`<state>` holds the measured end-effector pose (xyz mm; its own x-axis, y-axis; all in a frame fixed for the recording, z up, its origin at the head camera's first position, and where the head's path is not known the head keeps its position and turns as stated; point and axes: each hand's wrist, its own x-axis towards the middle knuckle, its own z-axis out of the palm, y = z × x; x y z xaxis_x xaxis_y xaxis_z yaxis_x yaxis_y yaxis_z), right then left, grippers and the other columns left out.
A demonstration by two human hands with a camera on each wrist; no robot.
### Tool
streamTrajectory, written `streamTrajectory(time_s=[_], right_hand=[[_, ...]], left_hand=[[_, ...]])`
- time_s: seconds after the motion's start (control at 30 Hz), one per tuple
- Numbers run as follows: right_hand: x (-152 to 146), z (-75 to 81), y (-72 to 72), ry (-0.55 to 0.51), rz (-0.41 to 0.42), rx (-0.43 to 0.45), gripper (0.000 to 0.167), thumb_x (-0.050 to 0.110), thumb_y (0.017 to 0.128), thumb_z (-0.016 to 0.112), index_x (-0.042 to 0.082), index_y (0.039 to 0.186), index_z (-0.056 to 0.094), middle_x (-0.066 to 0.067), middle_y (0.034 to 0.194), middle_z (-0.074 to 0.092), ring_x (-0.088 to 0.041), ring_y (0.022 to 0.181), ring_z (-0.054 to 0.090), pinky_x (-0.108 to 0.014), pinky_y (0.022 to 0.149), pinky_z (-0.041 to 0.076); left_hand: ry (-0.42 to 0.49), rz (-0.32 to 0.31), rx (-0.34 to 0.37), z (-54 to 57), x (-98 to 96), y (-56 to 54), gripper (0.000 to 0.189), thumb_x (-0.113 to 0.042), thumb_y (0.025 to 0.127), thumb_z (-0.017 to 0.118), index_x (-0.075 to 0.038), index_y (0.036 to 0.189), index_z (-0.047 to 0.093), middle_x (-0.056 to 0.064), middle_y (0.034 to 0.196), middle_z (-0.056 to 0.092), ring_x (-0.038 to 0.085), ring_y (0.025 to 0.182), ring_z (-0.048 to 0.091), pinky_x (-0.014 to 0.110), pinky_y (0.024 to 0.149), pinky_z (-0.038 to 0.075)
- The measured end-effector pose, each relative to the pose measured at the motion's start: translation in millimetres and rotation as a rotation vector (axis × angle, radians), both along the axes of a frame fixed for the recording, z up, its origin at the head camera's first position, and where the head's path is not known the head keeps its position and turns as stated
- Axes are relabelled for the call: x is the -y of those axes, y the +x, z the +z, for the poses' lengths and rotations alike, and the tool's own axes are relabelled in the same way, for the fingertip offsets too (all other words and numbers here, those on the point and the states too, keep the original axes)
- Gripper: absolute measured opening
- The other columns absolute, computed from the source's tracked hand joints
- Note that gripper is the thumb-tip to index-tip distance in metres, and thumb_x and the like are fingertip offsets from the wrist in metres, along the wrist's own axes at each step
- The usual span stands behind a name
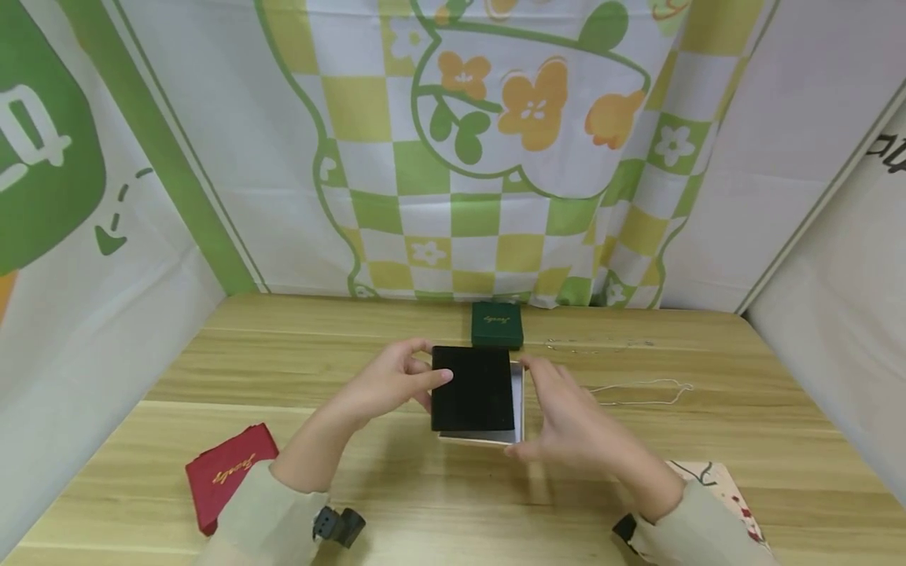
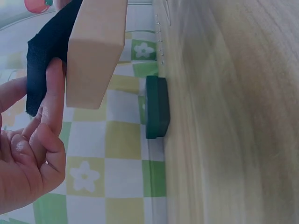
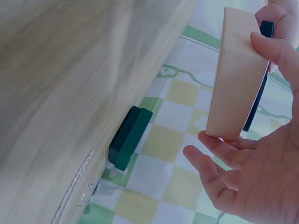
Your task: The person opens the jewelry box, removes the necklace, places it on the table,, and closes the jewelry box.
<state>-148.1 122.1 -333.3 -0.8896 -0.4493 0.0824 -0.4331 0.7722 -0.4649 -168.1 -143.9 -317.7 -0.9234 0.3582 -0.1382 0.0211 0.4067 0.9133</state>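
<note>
I observe the left hand (image 1: 396,381) pinching the black pad (image 1: 472,389) by its left edge, thumb above and fingers beneath, apparently to control its angle over the open beige box (image 3: 238,79). The right hand (image 1: 573,413) grips the beige box by opposite walls, which I judge steadies it and leaves its mouth accessible; both items are raised above the middle of the table (image 1: 233,354). The green box (image 1: 497,325) sits by the far edge and the red pouch (image 1: 237,475) toward the left edge, presumably to leave working space.
</note>
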Motion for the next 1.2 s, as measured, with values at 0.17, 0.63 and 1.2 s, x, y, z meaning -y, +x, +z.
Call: streamTrajectory(time_s=[0.17, 0.63, 1.2], right_hand=[[2.4, -2.8, -4.6, -0.018, -0.008, -0.007, 0.110, 0.038, 0.064, 0.092, 0.005, 0.150, 0.032, -0.012, 0.149, 0.045, -0.037, 0.134, 0.045, -0.060, 0.104, 0.042], [5.3, -7.9, -4.6, -0.032, -0.017, -0.027, 0.110, 0.038, 0.064, 0.092, 0.005, 0.150, 0.032, -0.012, 0.147, 0.045, -0.036, 0.136, 0.043, -0.063, 0.104, 0.040], [9.2, -8.1, -4.1, -0.013, 0.031, -0.207, 0.113, 0.040, 0.060, 0.094, 0.003, 0.147, 0.033, -0.014, 0.145, 0.045, -0.034, 0.135, 0.046, -0.053, 0.107, 0.044]], left_hand=[[-0.062, -0.015, -0.039, 7.0, -2.6, 2.6, 0.059, -0.025, 0.097, 0.063, 0.003, 0.143, 0.038, 0.005, 0.077, 0.072, 0.020, 0.069, 0.070, 0.045, 0.093, 0.051], [-0.109, -0.046, -0.074, 14.0, -12.4, 5.0, 0.058, -0.019, 0.096, 0.065, 0.009, 0.141, 0.039, 0.009, 0.073, 0.070, 0.022, 0.063, 0.071, 0.039, 0.084, 0.053], [-0.258, -0.052, -0.118, 22.7, -16.2, 1.6, 0.059, -0.017, 0.097, 0.064, 0.014, 0.141, 0.040, 0.005, 0.066, 0.070, 0.014, 0.058, 0.067, 0.041, 0.084, 0.052]])
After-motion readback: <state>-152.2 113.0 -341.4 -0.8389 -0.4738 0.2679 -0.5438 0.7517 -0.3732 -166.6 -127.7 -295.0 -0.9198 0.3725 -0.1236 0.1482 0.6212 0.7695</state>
